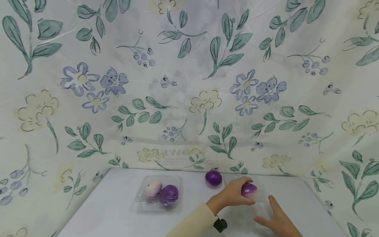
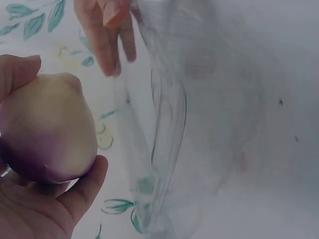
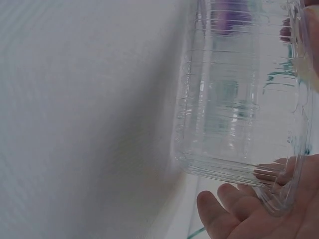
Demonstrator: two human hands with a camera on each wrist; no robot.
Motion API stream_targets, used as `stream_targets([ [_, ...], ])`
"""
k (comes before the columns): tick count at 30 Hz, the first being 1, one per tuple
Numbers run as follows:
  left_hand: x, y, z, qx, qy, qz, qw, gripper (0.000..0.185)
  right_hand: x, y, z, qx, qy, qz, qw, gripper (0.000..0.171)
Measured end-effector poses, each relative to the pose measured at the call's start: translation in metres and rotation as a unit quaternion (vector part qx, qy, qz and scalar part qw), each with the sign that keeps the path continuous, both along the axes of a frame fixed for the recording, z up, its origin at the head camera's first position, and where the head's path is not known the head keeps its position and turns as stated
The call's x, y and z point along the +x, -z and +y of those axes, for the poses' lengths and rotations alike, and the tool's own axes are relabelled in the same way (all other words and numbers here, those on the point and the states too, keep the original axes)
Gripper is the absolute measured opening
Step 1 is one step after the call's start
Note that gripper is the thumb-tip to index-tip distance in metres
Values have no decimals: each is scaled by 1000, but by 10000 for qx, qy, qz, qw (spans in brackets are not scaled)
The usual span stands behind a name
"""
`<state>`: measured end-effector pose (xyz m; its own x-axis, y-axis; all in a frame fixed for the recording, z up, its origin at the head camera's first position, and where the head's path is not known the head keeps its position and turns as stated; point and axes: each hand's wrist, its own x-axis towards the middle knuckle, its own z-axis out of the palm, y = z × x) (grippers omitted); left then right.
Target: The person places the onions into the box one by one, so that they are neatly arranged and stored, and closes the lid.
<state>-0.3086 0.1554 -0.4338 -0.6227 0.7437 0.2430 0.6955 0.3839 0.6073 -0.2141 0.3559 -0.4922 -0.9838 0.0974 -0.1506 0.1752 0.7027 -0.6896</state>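
Observation:
My left hand [image 1: 240, 193] grips a purple-and-white bulb [image 1: 250, 191] and holds it just above a clear plastic tray [image 1: 237, 215] on the white table. The left wrist view shows the bulb [image 2: 47, 134] pinched between thumb and fingers of that hand [image 2: 55, 204], with the tray [image 2: 169, 124] beside it. My right hand [image 1: 273, 215] lies at the tray's right side with straight fingers. In the right wrist view the tray's rim [image 3: 239, 99] rests against those fingers [image 3: 234, 209].
A second clear tray [image 1: 142, 200] at the left holds a pale bulb [image 1: 153, 189] and a purple bulb [image 1: 169, 194]. One loose purple bulb [image 1: 213, 177] lies near the table's back edge. Flowered cloth [image 1: 189, 82] hangs behind and at both sides.

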Motion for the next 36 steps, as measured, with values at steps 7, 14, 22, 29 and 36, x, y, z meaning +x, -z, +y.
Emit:
stream_targets([
  [7,4,8,17,8,145,15,9999,58,2,1,2,-124,-29,99,9999,119],
  [14,3,27,28,-226,212,-52,9995,53,2,0,-1,-120,56,108,9999,121],
  [22,0,40,33,-498,169,68,9986,52,2,2,1,-275,67,160,9995,122],
  [29,0,42,38,-658,177,-16,9977,50,1,2,0,-216,31,258,9994,120],
  [36,0,49,45,-904,319,298,9949,51,1,5,1,-263,94,280,9992,121],
])
